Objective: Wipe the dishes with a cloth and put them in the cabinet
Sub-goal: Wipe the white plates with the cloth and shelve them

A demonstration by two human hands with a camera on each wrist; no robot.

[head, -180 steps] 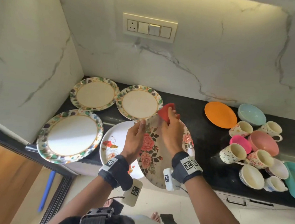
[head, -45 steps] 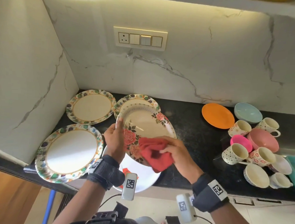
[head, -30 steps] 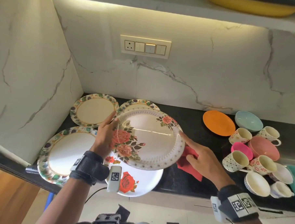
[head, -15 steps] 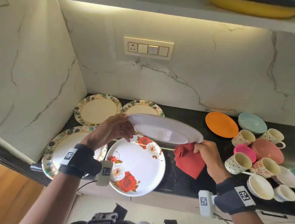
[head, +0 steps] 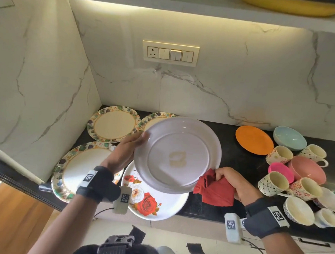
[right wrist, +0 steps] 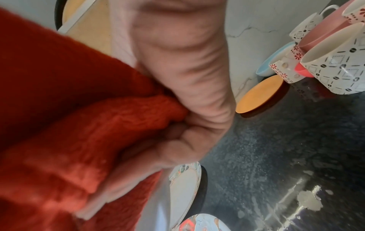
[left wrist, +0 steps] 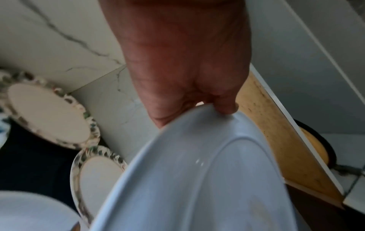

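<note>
The plate (head: 178,154) is held above the desk (head: 228,154) with its plain underside turned toward the camera, between both hands. The left hand (head: 123,153) grips its left rim, thumb curled over the edge, while the right hand (head: 235,182) clutches the red cloth (head: 215,188) at the lower right rim, so the cloth probably sweeps leftward across the back. A rose plate (head: 150,199) lies directly beneath; cups (head: 275,184) crowd the right. The shelf (head: 187,6) above looks like the destination, with a yellow dish (head: 293,5) already there.

The held plate (head: 178,155) hides its own flowered face — underside only, left wrist view blurred
</note>
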